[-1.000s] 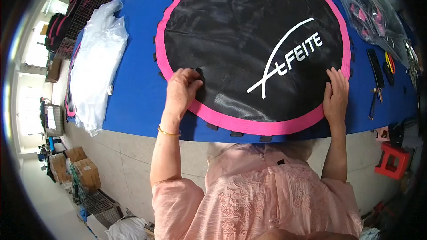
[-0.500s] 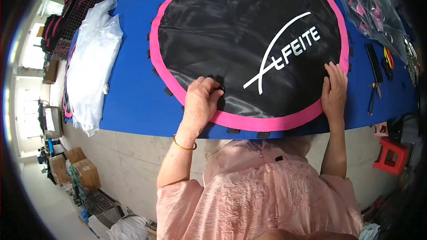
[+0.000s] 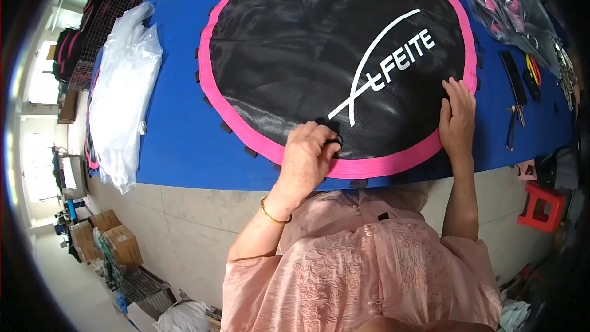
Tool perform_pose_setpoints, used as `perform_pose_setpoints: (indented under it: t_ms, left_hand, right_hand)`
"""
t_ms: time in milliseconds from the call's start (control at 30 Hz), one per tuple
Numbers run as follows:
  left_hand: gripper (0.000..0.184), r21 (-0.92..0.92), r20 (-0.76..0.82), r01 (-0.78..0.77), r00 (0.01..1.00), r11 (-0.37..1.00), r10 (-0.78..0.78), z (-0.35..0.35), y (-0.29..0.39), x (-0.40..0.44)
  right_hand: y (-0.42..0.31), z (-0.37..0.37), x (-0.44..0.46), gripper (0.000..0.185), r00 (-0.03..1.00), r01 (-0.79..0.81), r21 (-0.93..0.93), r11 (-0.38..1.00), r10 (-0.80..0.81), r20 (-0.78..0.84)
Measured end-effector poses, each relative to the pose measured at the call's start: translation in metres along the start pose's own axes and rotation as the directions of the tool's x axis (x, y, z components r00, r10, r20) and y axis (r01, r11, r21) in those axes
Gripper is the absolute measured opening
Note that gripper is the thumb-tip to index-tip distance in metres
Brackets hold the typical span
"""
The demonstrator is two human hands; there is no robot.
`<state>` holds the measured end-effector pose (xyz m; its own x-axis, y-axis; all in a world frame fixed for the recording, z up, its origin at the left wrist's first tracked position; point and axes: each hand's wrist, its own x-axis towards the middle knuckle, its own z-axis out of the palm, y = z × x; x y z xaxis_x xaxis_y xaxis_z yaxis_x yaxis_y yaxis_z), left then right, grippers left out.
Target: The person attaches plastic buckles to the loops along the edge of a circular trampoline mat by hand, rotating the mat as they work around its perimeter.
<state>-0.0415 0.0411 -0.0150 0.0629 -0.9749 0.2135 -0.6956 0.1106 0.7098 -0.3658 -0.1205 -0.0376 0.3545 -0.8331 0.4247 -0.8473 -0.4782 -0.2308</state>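
A round black fabric mat (image 3: 295, 67) with a wide pink border (image 3: 246, 132) and white "FEITE" lettering lies flat in front of me. Small black tabs (image 3: 358, 182) stick out around its edge. My left hand (image 3: 309, 152) is closed in a pinch over the near border, left of centre. A small black loop-like thing (image 3: 338, 139) shows at its fingertips; its kind is not clear. Fingers stretched out, my right hand (image 3: 458, 114) rests on the border at the right side and holds nothing.
The mat lies on a blue-covered table (image 3: 175, 104). Clear plastic bags (image 3: 126, 95) are at the left, another bag with pink items (image 3: 507, 9) at the upper right. Black-handled tools (image 3: 513, 80) lie at the right. A red stool (image 3: 541, 207) stands on the floor.
My left hand has moved right and slightly nearer along the border, still pinching. The mat has shifted a little to the left in view. My right hand stays on the right border.
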Motion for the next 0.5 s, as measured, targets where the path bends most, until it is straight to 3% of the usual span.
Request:
perform_pose_setpoints:
  t_ms: [200, 400, 433, 500]
  left_hand:
    - [0.019, 0.019, 0.035, -0.104, 0.994, 0.994, 0.103, 0.019, 0.019, 0.001]
    - [0.020, 0.170, 0.026, -0.058, 0.998, 0.984, 0.055, 0.016, 0.021, 0.002]
    - [0.020, 0.121, -0.018, -0.024, 0.999, 0.992, 0.026, 0.009, 0.011, 0.000]
    - [0.020, 0.230, -0.084, 0.021, 0.996, 0.973, -0.001, -0.013, -0.007, 0.000]
  right_hand:
    - [-0.002, 0.001, 0.001, 0.035, 1.000, -0.004, 0.009, 1.000, 0.004, -0.005]
    - [0.003, 0.003, 0.000, 0.036, 1.000, 0.023, 0.010, 1.000, -0.023, -0.007]
    - [0.003, 0.003, 0.000, 0.036, 1.000, 0.023, 0.004, 1.000, -0.023, -0.010]
    - [0.002, 0.003, -0.002, 0.036, 1.000, 0.020, 0.001, 1.000, -0.020, -0.012]
